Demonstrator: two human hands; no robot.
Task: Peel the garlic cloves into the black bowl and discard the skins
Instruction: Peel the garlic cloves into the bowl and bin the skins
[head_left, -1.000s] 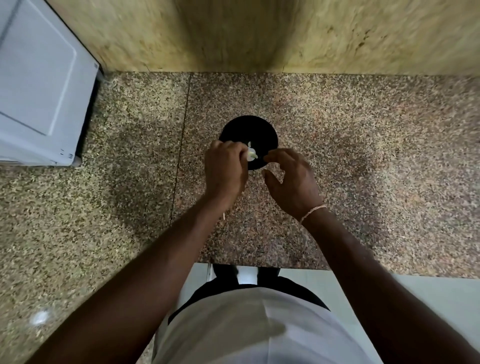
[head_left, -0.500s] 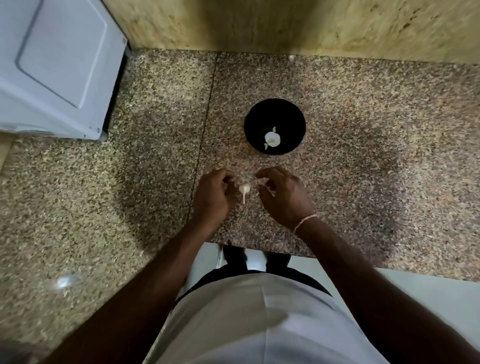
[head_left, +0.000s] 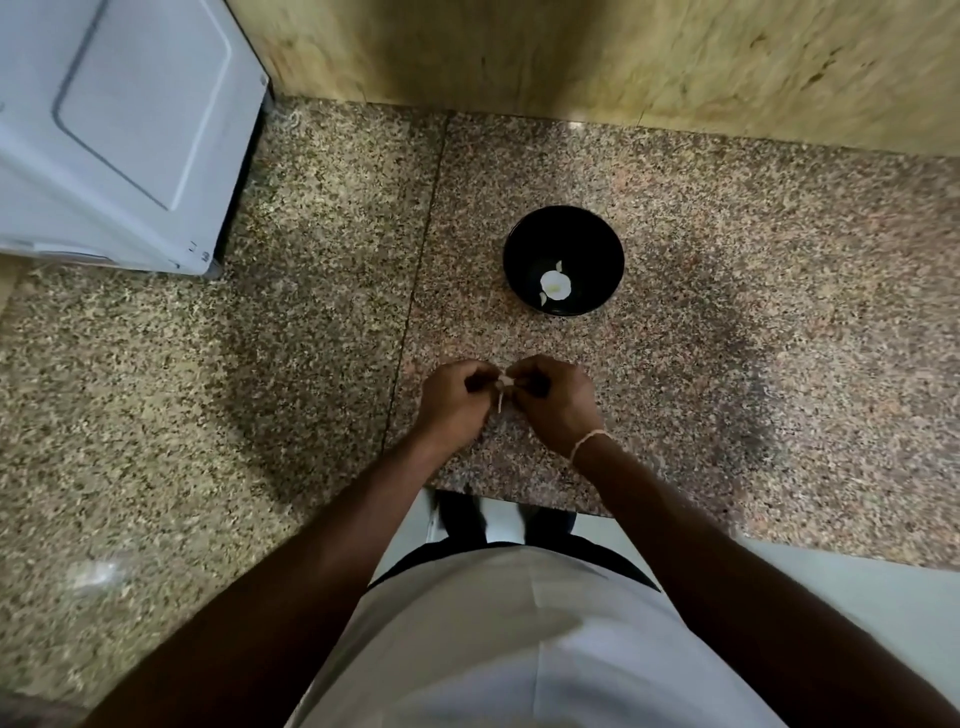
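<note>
A black bowl (head_left: 563, 260) stands on the speckled granite counter (head_left: 727, 364) and holds a white garlic bulb (head_left: 556, 285) with a couple of small white bits beside it. Nearer to me, my left hand (head_left: 454, 402) and my right hand (head_left: 553, 405) meet fingertip to fingertip above the counter. Between them they pinch a small pale garlic clove (head_left: 505, 383); a thin strip of skin hangs down from it. Most of the clove is hidden by my fingers.
A white appliance (head_left: 119, 130) stands at the back left of the counter. A yellowish stone wall (head_left: 623, 57) runs along the back. The counter's front edge (head_left: 519, 501) lies just below my wrists, with the floor and my feet beyond it.
My hands came back from over the bowl toward me, leaving the bulb in it. They have closed together on the small clove, which the left hand held alone half a second ago.
</note>
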